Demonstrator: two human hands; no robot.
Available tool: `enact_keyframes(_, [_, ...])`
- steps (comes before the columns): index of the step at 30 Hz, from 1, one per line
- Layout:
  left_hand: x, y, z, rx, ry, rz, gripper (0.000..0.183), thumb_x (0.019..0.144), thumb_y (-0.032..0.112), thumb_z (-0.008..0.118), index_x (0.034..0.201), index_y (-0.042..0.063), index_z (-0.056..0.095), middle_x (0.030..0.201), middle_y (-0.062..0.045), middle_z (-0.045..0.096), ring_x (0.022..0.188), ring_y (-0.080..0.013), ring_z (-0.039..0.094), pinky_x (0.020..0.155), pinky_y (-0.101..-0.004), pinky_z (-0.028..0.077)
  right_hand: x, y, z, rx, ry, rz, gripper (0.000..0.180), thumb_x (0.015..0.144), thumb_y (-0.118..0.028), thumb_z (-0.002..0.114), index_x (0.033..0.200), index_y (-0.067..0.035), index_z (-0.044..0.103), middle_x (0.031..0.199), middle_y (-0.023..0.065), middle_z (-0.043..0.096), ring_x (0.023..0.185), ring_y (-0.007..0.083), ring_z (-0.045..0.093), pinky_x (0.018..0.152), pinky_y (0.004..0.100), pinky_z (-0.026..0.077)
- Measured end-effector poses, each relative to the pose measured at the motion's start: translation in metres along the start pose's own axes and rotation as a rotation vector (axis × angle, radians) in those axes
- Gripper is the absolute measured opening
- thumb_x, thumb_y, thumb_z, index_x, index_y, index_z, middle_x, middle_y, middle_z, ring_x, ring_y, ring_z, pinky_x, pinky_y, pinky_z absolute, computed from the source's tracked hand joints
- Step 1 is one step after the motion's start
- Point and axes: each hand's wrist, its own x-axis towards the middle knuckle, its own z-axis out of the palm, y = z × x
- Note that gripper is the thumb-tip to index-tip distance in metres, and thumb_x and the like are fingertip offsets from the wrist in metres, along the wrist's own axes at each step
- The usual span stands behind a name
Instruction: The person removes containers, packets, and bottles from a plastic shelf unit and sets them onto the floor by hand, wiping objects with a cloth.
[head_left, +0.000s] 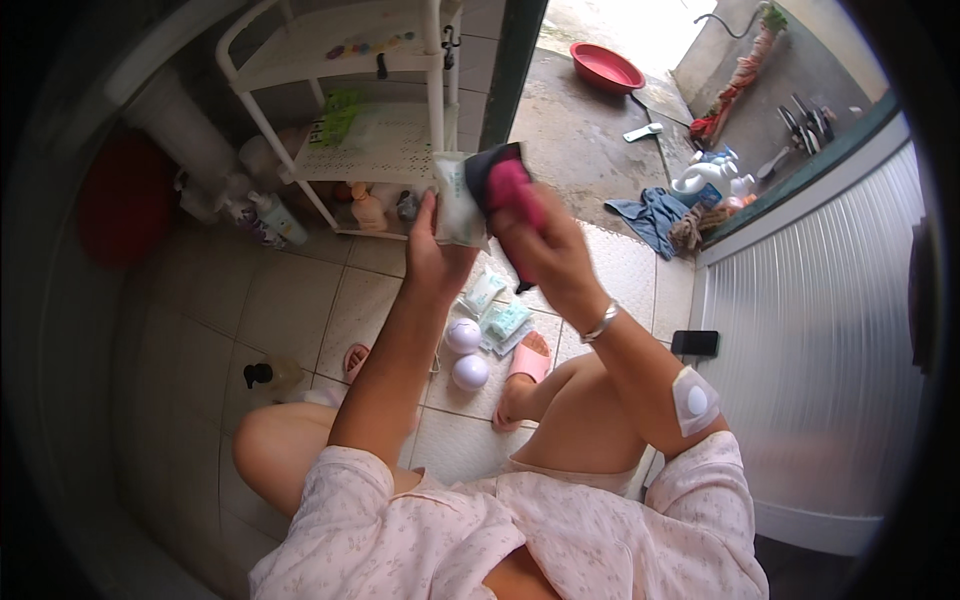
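Observation:
My left hand (442, 255) holds a whitish plastic packet (456, 202) upright, its fingers behind the packet. Just to the right, my right hand (544, 240) grips a black and pink cloth (506, 184), which is blurred and overlaps the packet's upper right edge; whether the two touch cannot be told. Below the hands, on the floor between my feet, lie a small white packet (484, 291) and pale green packets (510, 321). Beside them are two pale lilac balls (463, 336), one nearer to me than the other.
A white plastic shelf rack (360, 161) stands ahead to the left, with bottles (277, 217) near its foot. A pump bottle (277, 373) is by my left knee. At right are a black phone (695, 343), a blue cloth (651, 217) and a ribbed door panel (810, 375). A red basin (607, 69) lies outside.

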Motion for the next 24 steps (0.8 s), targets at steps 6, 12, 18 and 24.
enact_keyframes(6, [-0.050,-0.043,0.105,-0.018,-0.011,-0.103,0.053,0.102,0.039,0.037,0.145,0.008,0.031,0.138,-0.010,0.045,0.131,-0.0185,0.041,0.111,-0.0330,0.031,0.011,-0.009,-0.010,-0.790,0.112,-0.271,0.037,0.090,-0.046,0.054,0.101,-0.014,0.069,0.132,0.0065,0.054,0.128,0.0303,0.041,0.103,0.0417,0.029])
enact_keyframes(12, [-0.053,-0.057,0.073,0.122,-0.125,-0.286,0.040,0.099,0.037,0.042,0.125,0.007,0.051,0.112,-0.007,0.062,0.098,-0.0203,0.059,0.080,-0.0364,0.048,0.009,0.011,-0.047,-0.200,0.129,0.199,0.041,0.095,-0.044,0.053,0.099,-0.008,0.071,0.080,0.0121,0.070,0.072,0.0254,0.066,0.067,0.0336,0.049])
enact_keyframes(18, [-0.057,-0.053,0.084,0.148,-0.213,-0.429,0.040,0.094,0.035,0.046,0.119,0.005,0.054,0.107,-0.012,0.063,0.090,-0.0243,0.060,0.072,-0.0370,0.048,0.013,0.016,-0.068,0.106,0.269,0.196,0.043,0.090,-0.042,0.064,0.093,0.001,0.070,0.075,0.0044,0.067,0.063,0.0065,0.055,0.057,0.0244,0.045])
enact_keyframes(24, [-0.061,-0.058,0.094,0.161,-0.156,-0.250,0.049,0.087,0.021,0.063,0.129,0.003,0.047,0.097,-0.008,0.059,0.090,-0.0205,0.059,0.080,-0.0349,0.050,0.003,0.031,-0.097,0.549,0.529,0.280,0.053,0.091,-0.049,0.060,0.116,-0.002,0.060,0.090,0.0061,0.068,0.076,0.0144,0.066,0.073,0.0264,0.057])
